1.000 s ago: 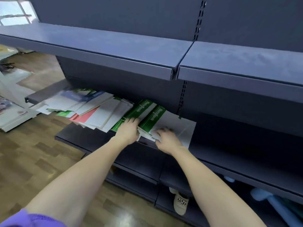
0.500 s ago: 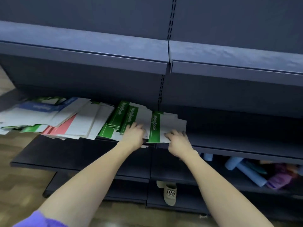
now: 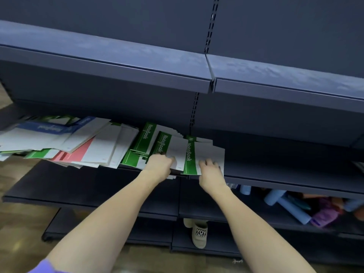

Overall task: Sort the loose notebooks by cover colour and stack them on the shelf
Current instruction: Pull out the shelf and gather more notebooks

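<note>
While our left hand [image 3: 160,164] gripped the near edge of one green notebook [image 3: 178,152], our right hand [image 3: 209,167] lay w/ fingers spread on another [image 3: 203,154], just beside it on the shelf [image 3: 275,172]. Their long axes ran away from us; mixed pile [image 3: 69,142] lay left, nearer our left hand.

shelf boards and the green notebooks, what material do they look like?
Shelf: looks like painted sheet metal, dark blue with a matte sheen; folded front lip and slotted uprights behind suggest steel, though that is unconfirmed.
Green notebooks: paper with thin card covers, printed green and white; the edges lie thin and flat.
</note>
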